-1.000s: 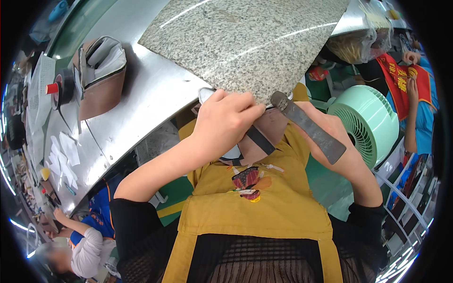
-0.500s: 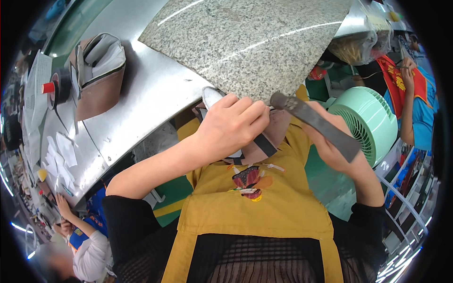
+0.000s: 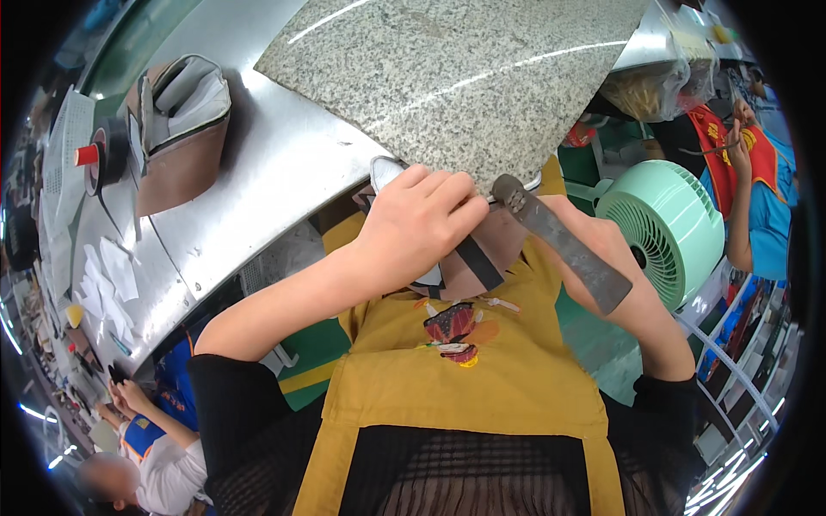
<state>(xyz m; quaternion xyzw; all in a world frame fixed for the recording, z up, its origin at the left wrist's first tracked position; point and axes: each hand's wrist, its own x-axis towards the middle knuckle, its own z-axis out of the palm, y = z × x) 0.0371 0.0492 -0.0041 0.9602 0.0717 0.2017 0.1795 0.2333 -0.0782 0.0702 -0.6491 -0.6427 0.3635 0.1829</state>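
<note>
Your left hand (image 3: 413, 225) clamps the brown shoe upper (image 3: 482, 258) at the near edge of the granite slab (image 3: 465, 77); your right hand (image 3: 602, 258) grips a flat metal tool (image 3: 559, 241) touching it.

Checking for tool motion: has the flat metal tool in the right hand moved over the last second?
Yes. The metal tool tipped slightly flatter, its lower end swinging toward the green fan.

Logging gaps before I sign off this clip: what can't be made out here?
- Brown shoe upper, head view: mostly hidden under the left hand.
- Flat metal tool: its tip meets the work behind the left fingers; contact unseen.
- Right hand: palm hidden behind the tool.
- Small items at the steel table's left end: too small, bent by the fisheye rim.
</note>
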